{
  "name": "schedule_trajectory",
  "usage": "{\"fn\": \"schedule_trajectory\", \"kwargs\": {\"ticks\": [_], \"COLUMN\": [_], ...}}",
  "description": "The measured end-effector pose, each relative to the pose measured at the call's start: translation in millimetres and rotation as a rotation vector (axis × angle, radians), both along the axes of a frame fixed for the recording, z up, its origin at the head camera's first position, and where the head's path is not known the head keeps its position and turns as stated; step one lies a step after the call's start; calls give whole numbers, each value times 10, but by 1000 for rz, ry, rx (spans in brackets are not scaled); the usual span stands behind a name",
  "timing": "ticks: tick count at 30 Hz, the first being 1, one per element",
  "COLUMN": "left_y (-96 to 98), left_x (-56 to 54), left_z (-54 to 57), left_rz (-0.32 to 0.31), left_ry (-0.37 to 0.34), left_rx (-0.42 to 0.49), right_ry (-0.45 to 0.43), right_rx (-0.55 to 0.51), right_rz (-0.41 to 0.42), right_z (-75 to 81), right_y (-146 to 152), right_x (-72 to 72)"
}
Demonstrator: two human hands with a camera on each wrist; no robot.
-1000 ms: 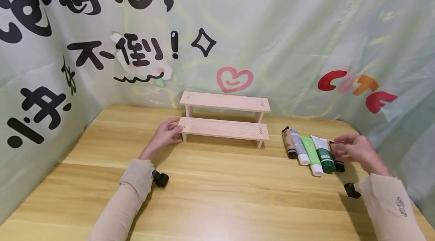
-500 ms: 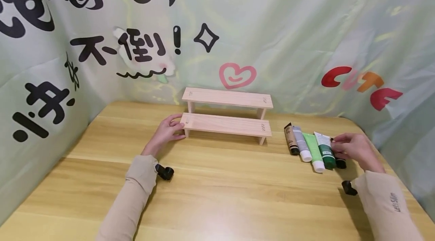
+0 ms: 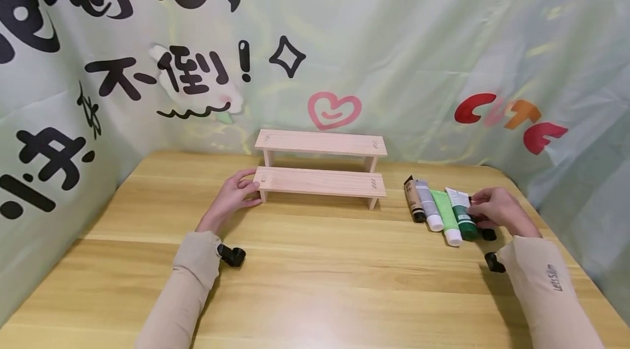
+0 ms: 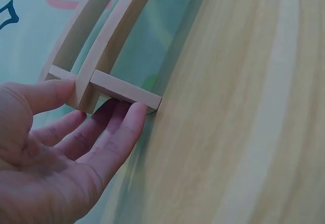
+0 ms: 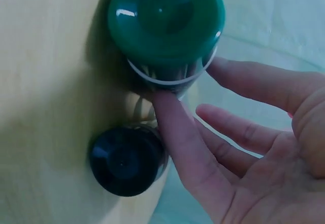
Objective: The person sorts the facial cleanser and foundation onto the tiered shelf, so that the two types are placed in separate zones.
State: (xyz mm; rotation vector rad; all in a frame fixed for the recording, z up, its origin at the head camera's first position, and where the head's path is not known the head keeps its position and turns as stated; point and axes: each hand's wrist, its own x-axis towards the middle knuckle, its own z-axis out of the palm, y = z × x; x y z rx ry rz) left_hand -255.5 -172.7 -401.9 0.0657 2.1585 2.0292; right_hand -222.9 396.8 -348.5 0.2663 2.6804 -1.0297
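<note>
A two-step pale wooden rack (image 3: 320,181) stands toward the back of the table. My left hand (image 3: 233,199) grips the left end of its lower step. In the left wrist view, the thumb (image 4: 48,94) presses the board's end while the fingers curl by the leg. Several squeeze tubes lie side by side on the right. My right hand (image 3: 502,211) pinches the white-and-green tube (image 3: 461,212) by its side, thumb and index finger touching it near the green cap (image 5: 165,21). Beneath that hand, a black-capped tube (image 5: 127,158) lies mostly hidden.
Left of the pinched tube lie a light green tube (image 3: 444,213), a grey-lilac tube (image 3: 427,201) and a brown tube (image 3: 413,198) with a black cap. A printed cloth (image 3: 403,53) hangs behind the wooden table (image 3: 344,278) and along its sides.
My right hand has moved a little left and down, its fingers closing in on the white-and-green tube. My left hand stays at the rack's end. The head view has shifted slightly.
</note>
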Motion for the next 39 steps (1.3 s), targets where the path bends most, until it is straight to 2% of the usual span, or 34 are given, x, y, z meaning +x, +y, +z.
{"fn": "schedule_trajectory", "kwargs": {"ticks": [5, 12, 18, 22, 25, 31, 39], "left_y": [-31, -54, -48, -42, -30, -13, 26], "left_x": [28, 24, 35, 39, 37, 11, 15], "left_z": [-2, 6, 14, 14, 12, 9, 10], "left_rz": [24, 35, 32, 30, 25, 18, 41], "left_ry": [-12, -18, -19, -10, -5, 1, -31], "left_rx": [2, 13, 12, 7, 5, 18, 2], "right_ry": [-34, -78, -126, -108, -71, 11, 46], "right_rx": [1, 15, -59, -137, -143, -155, -174], "right_rz": [23, 7, -27, -48, -65, -63, -41], "right_z": [18, 12, -14, -58, -62, 41, 148], "right_y": [-58, -163, -179, -133, -105, -97, -147], "right_x": [-21, -65, -67, -39, -22, -24, -33]}}
